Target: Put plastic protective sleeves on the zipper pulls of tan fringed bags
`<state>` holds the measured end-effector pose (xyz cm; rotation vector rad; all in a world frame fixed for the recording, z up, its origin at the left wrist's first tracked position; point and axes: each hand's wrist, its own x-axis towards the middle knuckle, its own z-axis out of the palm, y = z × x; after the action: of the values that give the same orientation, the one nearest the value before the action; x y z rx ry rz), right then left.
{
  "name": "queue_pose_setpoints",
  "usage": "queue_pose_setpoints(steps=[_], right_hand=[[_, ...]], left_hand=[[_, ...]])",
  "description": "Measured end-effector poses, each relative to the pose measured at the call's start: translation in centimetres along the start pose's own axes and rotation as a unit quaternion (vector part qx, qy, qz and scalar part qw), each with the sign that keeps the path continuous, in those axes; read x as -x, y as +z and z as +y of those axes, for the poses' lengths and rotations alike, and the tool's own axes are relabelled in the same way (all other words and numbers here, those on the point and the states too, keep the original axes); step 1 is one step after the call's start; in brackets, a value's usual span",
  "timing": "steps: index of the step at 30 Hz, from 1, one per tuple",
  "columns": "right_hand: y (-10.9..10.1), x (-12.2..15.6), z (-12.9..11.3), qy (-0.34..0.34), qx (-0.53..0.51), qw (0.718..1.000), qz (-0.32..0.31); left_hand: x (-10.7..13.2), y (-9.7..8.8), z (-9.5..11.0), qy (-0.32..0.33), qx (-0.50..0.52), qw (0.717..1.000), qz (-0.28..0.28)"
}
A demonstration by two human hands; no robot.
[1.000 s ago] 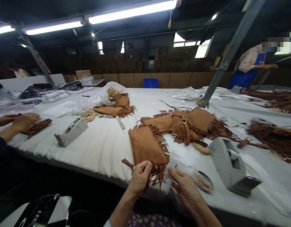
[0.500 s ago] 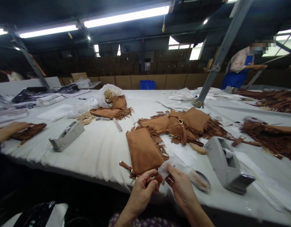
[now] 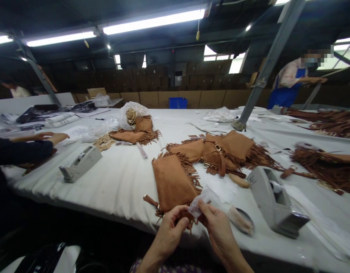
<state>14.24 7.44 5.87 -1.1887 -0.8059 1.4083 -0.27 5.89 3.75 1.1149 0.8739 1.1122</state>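
Observation:
A tan suede pouch (image 3: 175,182) with a fringed side lies flat at the table's front edge, its zipper end towards me. My left hand (image 3: 170,227) is closed at the pouch's lower corner, pinching the brown leather strap there, which the fingers partly cover. Between thumb and fingers, my right hand (image 3: 217,225) grips a thin, translucent plastic wrap (image 3: 201,201), crumpled over the strap end. Both hands are close together, fingertips almost touching. A tassel pull (image 3: 150,200) hangs at the pouch's left corner.
More fringed pouches (image 3: 234,146) lie behind. A tape dispenser (image 3: 277,201) and a dark ring (image 3: 243,222) stand right; another dispenser (image 3: 82,163) is left. A co-worker's hands (image 3: 57,137) reach in from the left. A metal post (image 3: 266,70) rises from the table.
The plastic wrap has shifted left towards my left fingers and now covers more of the strap. At the left, the co-worker's arm has reached farther over the table. The pouch has stayed put.

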Motion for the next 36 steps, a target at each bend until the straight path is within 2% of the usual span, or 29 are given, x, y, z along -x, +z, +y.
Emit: queue_pose_setpoints(steps=[5,11,13,16,18,21,28,33,36], right_hand=[[0.4,0.9,-1.0,-0.054,0.104,0.992,-0.04],[0.8,1.1,-0.8,-0.049,0.163,0.982,-0.086],[0.7,1.1,-0.5,-0.05,0.173,0.979,-0.093],[0.5,1.5,-0.4,-0.068,0.192,0.975,-0.084],[0.6,2.0,-0.5,-0.092,0.208,0.972,-0.059],[1.2,2.9,-0.5,-0.142,0.227,0.963,-0.021],[2.1,3.3,-0.1,-0.195,0.239,0.951,0.015],[1.5,3.1,-2.0,-0.221,0.353,0.907,-0.063],[1.2,3.3,-2.8,-0.232,0.396,0.885,-0.085]], left_hand=[[-0.4,0.0,-0.5,-0.02,0.03,0.999,0.029],[-0.1,-0.1,0.1,-0.015,0.016,1.0,0.022],[0.6,-0.4,0.3,-0.007,-0.036,0.998,0.042],[2.2,-1.4,0.0,0.025,-0.177,0.982,0.066],[3.3,-2.0,-0.5,0.049,-0.236,0.97,0.038],[4.0,-2.5,-1.5,0.074,-0.239,0.968,0.0],[3.1,-2.5,-2.4,-0.012,-0.182,0.983,-0.028],[2.6,-3.0,-2.2,-0.002,-0.176,0.983,-0.054],[2.2,-3.4,-2.1,0.007,-0.196,0.98,-0.041]])
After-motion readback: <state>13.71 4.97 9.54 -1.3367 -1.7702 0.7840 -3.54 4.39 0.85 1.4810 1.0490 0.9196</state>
